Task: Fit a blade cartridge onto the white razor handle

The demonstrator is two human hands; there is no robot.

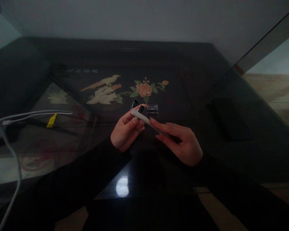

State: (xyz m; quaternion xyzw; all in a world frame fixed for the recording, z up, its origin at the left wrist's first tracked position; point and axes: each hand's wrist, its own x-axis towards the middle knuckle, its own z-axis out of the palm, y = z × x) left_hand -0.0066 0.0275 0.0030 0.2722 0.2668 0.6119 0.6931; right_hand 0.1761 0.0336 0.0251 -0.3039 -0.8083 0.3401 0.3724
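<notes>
Both hands hold a thin pale flat object (145,118), seen nearly edge-on and tilted; its exact kind I cannot make out. My left hand (127,131) is closed around its far left end, thumb and fingers pinching it. A small black piece (141,109) sits against that end, by the left fingertips. My right hand (179,141) pinches the near right end between thumb and fingers, with a ring on one finger. Just beyond the hands, a small clear plastic box (152,110) with dark contents lies on the table. Beside it is a small dark glossy item (135,103), partly hidden by my left fingers.
The glossy dark tabletop (183,179) bears a bird and flower picture (144,89). White cables (38,113) with a yellow tag (52,120) run in from the left. A flat dark rectangular object (231,119) lies at the right. A pale wall (125,19) stands behind the table.
</notes>
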